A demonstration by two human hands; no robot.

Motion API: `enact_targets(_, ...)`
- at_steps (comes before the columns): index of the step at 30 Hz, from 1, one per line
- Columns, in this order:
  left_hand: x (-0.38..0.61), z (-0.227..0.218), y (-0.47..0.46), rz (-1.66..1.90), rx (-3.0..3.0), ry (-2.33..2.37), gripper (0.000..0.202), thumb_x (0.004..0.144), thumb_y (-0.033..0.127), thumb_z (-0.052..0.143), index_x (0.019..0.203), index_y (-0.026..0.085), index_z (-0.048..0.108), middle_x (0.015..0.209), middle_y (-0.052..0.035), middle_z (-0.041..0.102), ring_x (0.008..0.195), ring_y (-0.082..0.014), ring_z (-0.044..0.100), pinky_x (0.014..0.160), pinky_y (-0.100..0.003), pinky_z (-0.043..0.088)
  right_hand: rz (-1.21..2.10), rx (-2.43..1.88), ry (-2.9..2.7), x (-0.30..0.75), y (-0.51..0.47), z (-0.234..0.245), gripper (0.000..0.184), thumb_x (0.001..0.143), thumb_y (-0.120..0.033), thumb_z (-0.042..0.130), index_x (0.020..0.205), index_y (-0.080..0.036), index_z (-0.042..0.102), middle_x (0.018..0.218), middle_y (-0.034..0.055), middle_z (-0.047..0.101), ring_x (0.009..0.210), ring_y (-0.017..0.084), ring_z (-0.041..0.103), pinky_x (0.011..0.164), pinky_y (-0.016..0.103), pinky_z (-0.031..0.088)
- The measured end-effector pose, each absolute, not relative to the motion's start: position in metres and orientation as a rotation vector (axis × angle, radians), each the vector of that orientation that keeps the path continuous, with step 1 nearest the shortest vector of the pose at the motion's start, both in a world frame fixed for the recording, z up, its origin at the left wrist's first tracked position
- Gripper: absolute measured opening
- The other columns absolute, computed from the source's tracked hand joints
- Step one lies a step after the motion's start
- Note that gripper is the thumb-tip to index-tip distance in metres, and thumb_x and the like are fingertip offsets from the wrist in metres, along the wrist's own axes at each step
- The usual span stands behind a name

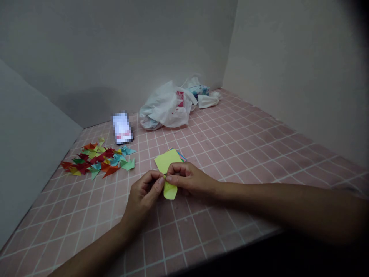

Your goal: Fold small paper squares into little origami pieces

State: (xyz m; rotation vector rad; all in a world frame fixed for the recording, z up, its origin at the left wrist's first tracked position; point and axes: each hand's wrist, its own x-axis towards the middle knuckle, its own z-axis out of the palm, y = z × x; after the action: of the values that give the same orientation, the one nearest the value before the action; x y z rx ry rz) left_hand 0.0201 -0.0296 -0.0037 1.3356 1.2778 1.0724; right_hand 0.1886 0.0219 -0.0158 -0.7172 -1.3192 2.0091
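Note:
Between my two hands is a small piece of yellow origami paper (170, 192), partly folded, with its lower end hanging free. My left hand (148, 189) pinches its upper edge between thumb and forefinger. Close beside those fingertips, my right hand (188, 177) also grips the paper with thumb and bent forefinger. The top of the folded piece is covered by my fingers. Just beyond my hands lies a stack of square paper (166, 159), yellow on top, with blue and pink edges showing at its right.
Several folded paper cranes (98, 158) in mixed colours lie heaped at the left. A lit phone (122, 127), its screen blurred, stands behind them. White plastic bags (168, 105) rest by the back wall. The pink checked cloth (230, 154) covers the surface; walls enclose its sides.

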Motion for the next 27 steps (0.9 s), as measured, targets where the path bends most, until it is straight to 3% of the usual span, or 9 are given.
enact_targets(9, 0.019, -0.003, -0.029, 1.049, 1.299, 1.278, 0.019, 0.088, 0.038, 0.065, 0.085, 0.019, 0.065, 0.076, 0.0009, 0.059, 0.066, -0.0123, 0.050, 0.060, -0.023, 0.039, 2.022, -0.733, -1.373, 0.191, 0.023, -0.011, 0.014, 0.079, -0.023, 0.063, 0.073, -0.017, 0.052, 0.057, -0.0066, 0.046, 0.046, 0.005, 0.036, 0.042, 0.019, 0.026)
enact_targets(27, 0.019, 0.007, -0.023, 1.011, 1.395, 1.324, 0.017, 0.082, 0.030, 0.067, 0.071, 0.018, 0.062, 0.064, 0.0033, 0.055, 0.057, -0.0103, 0.049, 0.052, -0.021, 0.040, 1.946, -0.698, -1.496, 0.191, 0.024, -0.014, 0.013, 0.079, -0.023, 0.063, 0.072, -0.016, 0.053, 0.060, -0.0062, 0.047, 0.052, 0.006, 0.038, 0.048, 0.020, 0.028)
